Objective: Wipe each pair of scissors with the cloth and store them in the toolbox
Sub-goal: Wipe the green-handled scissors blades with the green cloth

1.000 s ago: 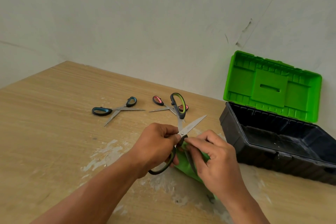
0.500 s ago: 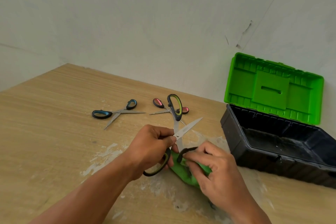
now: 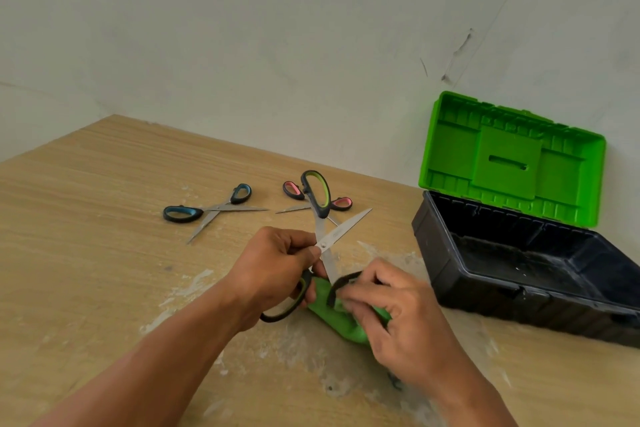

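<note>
My left hand (image 3: 273, 263) grips a pair of green-and-black scissors (image 3: 341, 229) near the pivot, blades spread open above the table. One handle points up and away, the other sits under my palm. My right hand (image 3: 405, 315) pinches the green cloth (image 3: 343, 322) around the tip of the lower blade. Two more pairs lie open on the table behind: blue-handled scissors (image 3: 214, 210) to the left and pink-handled scissors (image 3: 294, 190) partly hidden behind the held pair. The toolbox (image 3: 519, 305) stands open at the right, its black base showing nothing inside.
The toolbox's green lid (image 3: 505, 159) leans back against the white wall. The wooden table (image 3: 86, 253) has white smears under and around my hands. The wall runs close behind the scissors and the box.
My right hand has slid the cloth down the blade from near the pivot to the tip. The left hand keeps its grip, and the scissors have shifted slightly.
</note>
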Tool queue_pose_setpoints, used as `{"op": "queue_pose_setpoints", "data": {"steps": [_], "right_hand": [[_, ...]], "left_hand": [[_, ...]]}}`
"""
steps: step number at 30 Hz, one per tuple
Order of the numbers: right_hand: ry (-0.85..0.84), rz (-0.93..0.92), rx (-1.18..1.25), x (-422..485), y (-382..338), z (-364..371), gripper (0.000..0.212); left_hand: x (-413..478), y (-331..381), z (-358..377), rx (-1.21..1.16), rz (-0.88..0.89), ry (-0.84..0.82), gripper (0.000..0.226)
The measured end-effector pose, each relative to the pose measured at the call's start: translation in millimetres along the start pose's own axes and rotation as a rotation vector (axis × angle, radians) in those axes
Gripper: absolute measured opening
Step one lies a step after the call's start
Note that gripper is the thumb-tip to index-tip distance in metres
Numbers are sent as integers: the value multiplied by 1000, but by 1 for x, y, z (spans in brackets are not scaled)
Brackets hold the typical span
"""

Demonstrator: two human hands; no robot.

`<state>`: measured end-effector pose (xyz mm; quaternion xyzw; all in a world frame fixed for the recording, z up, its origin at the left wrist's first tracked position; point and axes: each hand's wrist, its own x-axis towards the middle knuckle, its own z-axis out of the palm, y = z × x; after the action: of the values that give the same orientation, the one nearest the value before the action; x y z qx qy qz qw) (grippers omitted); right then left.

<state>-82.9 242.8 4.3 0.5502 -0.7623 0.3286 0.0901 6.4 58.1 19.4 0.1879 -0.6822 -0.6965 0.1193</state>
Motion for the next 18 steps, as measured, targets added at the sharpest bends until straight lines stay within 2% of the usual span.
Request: {"op": "queue_pose_setpoints", "data": {"steps": [2,6,10,11,13,16,18], "right_hand": [[-59,14,7,-7,-1,-5,18],[59,-23,-31,3,-4,4,19],[-46,-4,-22,-11,-3,-2,16],[-14,23,21,-13,-3,-6,14],[167,81,77,-11,2,-14,14],[463,133,-16,-2,5,-20,12],[489,117,-55,3,-3,-14,14]], "left_hand": [[-1,2,0,-9,-6,-4,24],[1,4,-3,-35,22,47,23],[-5,6,-7,-16,20,39,24],[-6,8,-7,-10,20,25,24],[-7,8,-4,-11,15,-15,23],[-11,5,5,1,6,-85,24],[-15,3,11,26,17,-129,24]]}}
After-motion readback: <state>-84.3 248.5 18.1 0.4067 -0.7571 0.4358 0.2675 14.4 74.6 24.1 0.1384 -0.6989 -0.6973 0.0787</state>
